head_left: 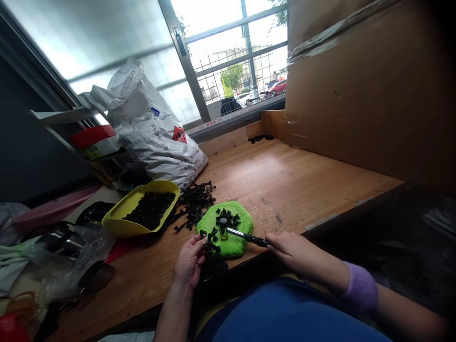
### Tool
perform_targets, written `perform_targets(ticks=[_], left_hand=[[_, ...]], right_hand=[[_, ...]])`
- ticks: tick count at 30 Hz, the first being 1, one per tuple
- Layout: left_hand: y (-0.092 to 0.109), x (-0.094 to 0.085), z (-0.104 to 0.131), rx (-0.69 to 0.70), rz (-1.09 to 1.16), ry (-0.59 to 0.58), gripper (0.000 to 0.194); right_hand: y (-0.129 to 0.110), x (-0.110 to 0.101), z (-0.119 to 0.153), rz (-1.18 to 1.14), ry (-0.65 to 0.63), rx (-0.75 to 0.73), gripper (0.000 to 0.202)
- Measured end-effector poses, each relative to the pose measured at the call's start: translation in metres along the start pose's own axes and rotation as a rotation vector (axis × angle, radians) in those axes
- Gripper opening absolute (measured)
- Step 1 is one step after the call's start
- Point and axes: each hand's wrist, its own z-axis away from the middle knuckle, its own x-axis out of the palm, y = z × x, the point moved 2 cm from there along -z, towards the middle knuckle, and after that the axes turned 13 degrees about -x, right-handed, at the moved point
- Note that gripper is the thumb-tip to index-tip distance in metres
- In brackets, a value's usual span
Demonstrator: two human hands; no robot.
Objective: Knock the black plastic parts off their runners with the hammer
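My left hand (190, 259) is at the near left edge of a fuzzy green pad (233, 249), thumb and fingers pinched on a black branched plastic piece (213, 244) with small knobs. My right hand (290, 247) is wrapped round the black handle of a small hammer (245, 235). Its silver shaft reaches left over the pad. The hammer's head, dark on top and yellowish below, stands over the pad, close to the branched piece; whether they touch I cannot tell. Several small black parts (230, 217) lie on the pad behind the head.
Left of the pad, black branched pieces (195, 202) are heaped beside a yellow scoop-shaped tray (117, 221) full of small black parts. Behind stands a white printed sack (160, 133). A cardboard panel (349, 95) rises at the right. Metal cups and plastic bags clutter the left of the wooden table (278, 180).
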Motion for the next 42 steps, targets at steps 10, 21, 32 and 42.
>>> perform_targets(ticks=[10,21,32,42], left_hand=[[0.002,0.005,-0.001,-0.026,-0.015,0.02,0.031],[0.003,0.008,-0.003,-0.037,-0.049,0.063,0.026],[0.002,0.006,-0.002,-0.041,0.037,0.032,0.021],[0.002,0.004,-0.01,-0.034,-0.072,0.052,0.026]], right_hand=[[0.006,0.009,0.001,-0.006,0.007,0.008,0.026],[0.004,0.004,-0.001,0.001,0.029,-0.01,0.024],[-0.007,-0.016,-0.012,-0.012,0.133,-0.078,0.017],[-0.012,-0.018,-0.017,-0.023,0.172,-0.149,0.021]])
